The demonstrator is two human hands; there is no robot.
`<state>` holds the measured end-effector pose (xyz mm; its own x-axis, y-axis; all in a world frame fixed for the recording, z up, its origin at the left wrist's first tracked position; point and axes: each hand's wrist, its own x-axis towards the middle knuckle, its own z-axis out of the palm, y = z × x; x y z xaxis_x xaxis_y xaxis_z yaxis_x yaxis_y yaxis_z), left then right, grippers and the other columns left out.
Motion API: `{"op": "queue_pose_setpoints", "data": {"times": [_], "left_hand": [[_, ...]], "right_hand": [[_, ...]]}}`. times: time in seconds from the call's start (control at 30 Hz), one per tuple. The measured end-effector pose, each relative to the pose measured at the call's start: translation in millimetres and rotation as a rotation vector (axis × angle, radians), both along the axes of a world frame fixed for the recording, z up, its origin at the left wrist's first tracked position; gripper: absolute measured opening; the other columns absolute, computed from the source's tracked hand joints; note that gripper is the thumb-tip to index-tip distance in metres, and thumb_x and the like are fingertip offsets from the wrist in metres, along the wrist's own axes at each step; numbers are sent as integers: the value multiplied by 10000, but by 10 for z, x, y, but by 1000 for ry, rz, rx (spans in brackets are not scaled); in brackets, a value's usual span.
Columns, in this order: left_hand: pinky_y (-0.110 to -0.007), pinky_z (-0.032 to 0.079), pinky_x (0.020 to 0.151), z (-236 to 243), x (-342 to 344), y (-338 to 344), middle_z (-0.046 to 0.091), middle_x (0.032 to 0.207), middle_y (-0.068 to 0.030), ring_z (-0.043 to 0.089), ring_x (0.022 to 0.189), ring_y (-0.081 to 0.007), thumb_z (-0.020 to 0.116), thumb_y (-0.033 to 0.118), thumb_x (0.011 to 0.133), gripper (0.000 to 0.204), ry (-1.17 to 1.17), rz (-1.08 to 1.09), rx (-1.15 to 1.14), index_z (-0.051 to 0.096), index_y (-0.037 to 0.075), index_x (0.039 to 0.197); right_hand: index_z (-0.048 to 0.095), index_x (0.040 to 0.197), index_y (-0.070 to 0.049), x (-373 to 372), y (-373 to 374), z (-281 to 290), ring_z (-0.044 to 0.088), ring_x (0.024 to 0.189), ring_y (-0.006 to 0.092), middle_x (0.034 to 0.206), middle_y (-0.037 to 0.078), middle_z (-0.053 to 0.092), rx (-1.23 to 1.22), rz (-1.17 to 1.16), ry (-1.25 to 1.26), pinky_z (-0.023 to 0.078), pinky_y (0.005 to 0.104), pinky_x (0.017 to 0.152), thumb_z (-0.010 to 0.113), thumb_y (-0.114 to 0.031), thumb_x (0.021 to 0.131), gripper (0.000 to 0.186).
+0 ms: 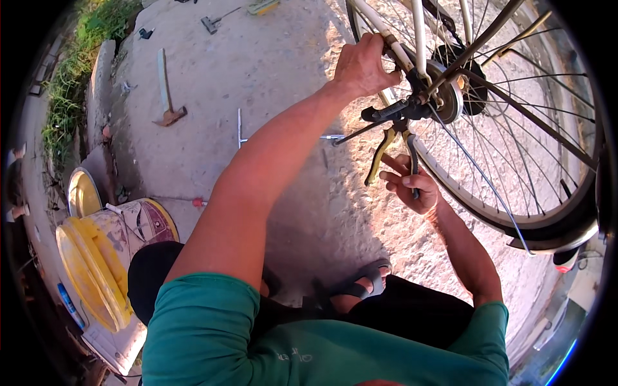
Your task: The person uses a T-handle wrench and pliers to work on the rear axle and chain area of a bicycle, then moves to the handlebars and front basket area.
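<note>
Two hands: L hand [365,67] curled on frame [402,56]; R hand [415,185] loosely round pliers [390,138], handles spread.
Pliers: nose by wheel [450,191] hub, ground's upper-right corner; bite hidden, can't tell.
Plier work: looks like hub-end fiddling; any squeeze prob. needs both handles gathered, frame steady.
Ground [219,90]: rough concrete, sunlit R; hammer [165,83] twd upper-left corner.
Yard: yellow tub [96,264] at L edge, plants [69,109] above.

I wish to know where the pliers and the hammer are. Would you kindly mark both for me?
Pliers [380,154]: head view; the point lies on the yellow-and-black handle at left.
Hammer [165,82]: head view; the point lies midway along its handle.
</note>
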<state>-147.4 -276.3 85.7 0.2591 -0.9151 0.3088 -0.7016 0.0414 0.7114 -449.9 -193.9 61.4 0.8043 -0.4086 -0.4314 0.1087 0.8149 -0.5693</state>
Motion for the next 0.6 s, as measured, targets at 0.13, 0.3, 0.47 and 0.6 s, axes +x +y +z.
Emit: {"op": "queue_pose_setpoints", "data": {"times": [0.13,0.3,0.47,0.6], "left_hand": [[-441,582,894,65,28,35,672,1075,-199,713,967,-380,861,419,710,675,60,-30,27,607,-25,1151],[-444,567,938,135,27,50,638,1111,-227,687,969,-386,830,413,740,670,57,-81,101,599,-49,1167],[-447,560,925,125,16,46,636,1091,-223,683,948,-375,827,416,745,656,42,-78,88,601,-41,1158],[-441,586,817,28,37,33,684,966,-162,728,896,-367,885,395,691,629,22,-5,-13,597,0,1086]], "right_hand": [[607,1355,-98,154,-184,7,490,1417,319,1559,105,511,-192,-1,55,448,416,1059,628,10,796,570],[456,1516,-28,260,-265,112,483,1417,311,1513,115,553,-135,-62,24,436,401,1083,635,1,765,773],[497,1474,-25,295,-220,211,557,1254,267,1478,127,550,-173,4,45,432,405,1047,643,10,767,722],[652,1204,-25,249,-159,107,596,1168,237,1326,93,599,-441,183,245,451,384,1013,660,12,773,433]]}}
